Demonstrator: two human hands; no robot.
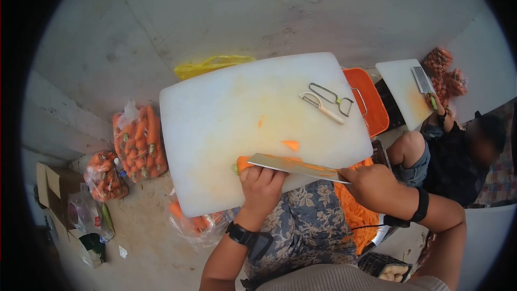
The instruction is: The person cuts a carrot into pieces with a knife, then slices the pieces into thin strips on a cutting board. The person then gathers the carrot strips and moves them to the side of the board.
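My left hand (262, 187) is closed on a carrot (243, 163) lying at the near edge of the white cutting board (210, 124). The carrot's green stem end points left. My right hand (371, 186) grips a wide-bladed kitchen knife (280, 165), its blade lying across the carrot just beyond my left fingers. Orange bits stick to the blade. The knife's handle is mostly hidden in my fist. A cut piece of carrot (291, 145) and a thin orange scrap (260, 123) are on the board. Two peelers (329, 116) rest together at its right side.
Bags of carrots (141, 143) stand left on the floor, near an open cardboard box (59, 188). Shredded carrot (356, 218) is heaped beside my lap. An orange basin (371, 102) sits right of the board. A co-worker (452, 151) holds a cleaver (421, 80) over another board (401, 91).
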